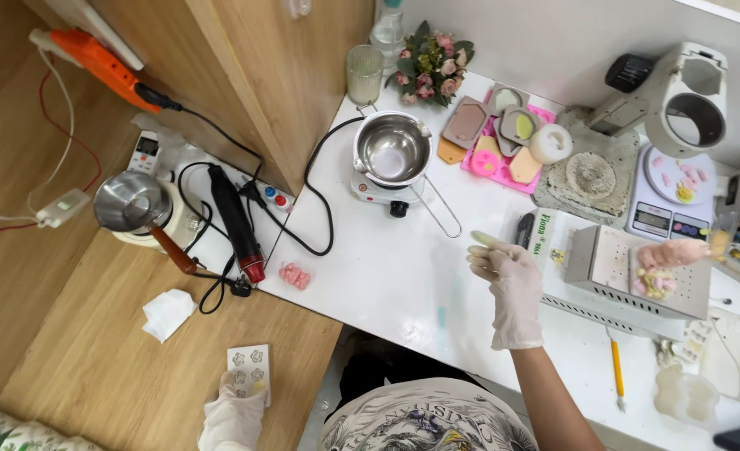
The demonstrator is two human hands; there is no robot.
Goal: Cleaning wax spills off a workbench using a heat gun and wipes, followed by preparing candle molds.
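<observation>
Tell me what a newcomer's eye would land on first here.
Probably the steel pot on its small hotplate at the centre back of the white table, and the pink moulds to its right. Next, the gloved right hand holding a pale stick over the table, while the left hand rests on a white mould on the wooden counter.

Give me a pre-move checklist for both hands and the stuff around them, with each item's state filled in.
1. Left hand rests on the white flower mould: ok.
2. Right hand pinches a pale green piece: ok.
3. Steel pot sits squarely on the small hotplate: ok.
4. Hotplate on or off: cannot tell.
5. Black cord clear of the right hand: ok.
6. Heat gun lies among tangled cables: not ok.
</observation>
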